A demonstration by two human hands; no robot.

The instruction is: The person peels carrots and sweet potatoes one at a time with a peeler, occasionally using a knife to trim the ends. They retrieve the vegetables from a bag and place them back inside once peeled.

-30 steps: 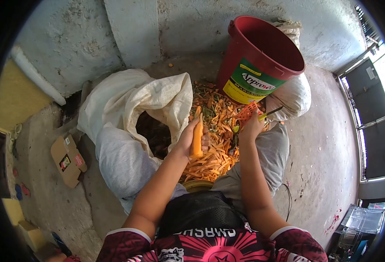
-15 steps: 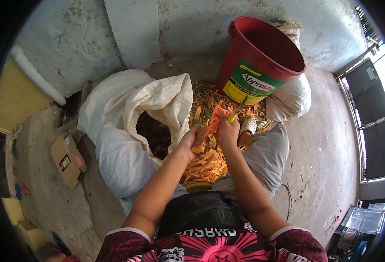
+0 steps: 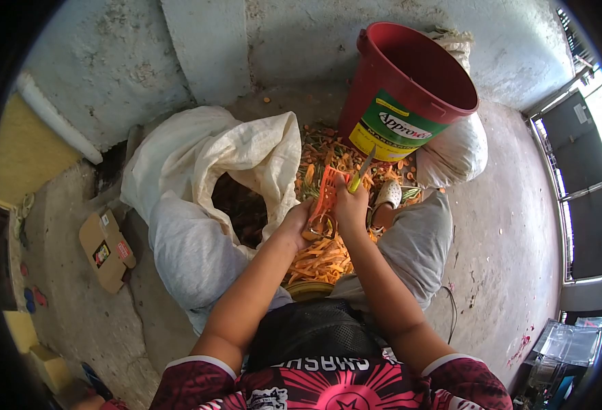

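Note:
My left hand (image 3: 295,223) is closed around a carrot (image 3: 310,234), its near end showing below the fingers. My right hand (image 3: 351,207) grips an orange plastic peeler (image 3: 327,189) that lies over the carrot and hides much of it. The same hand also holds a knife (image 3: 355,182) with a yellow handle, its blade pointing up and away from me. Below both hands, a heap of orange strips (image 3: 321,262) fills a yellowish container (image 3: 310,288) between my legs.
An open white sack (image 3: 280,147) stands at my left, dark inside. A red bucket (image 3: 383,89) stands ahead, with peelings (image 3: 325,149) scattered before it. A stuffed white sack (image 3: 456,154) leans behind the bucket. Flattened cardboard (image 3: 106,251) lies far left.
My right hand has moved slightly left and toward me, bringing the peeler down over the carrot. The knife has shifted left with it. My left hand has stayed almost still.

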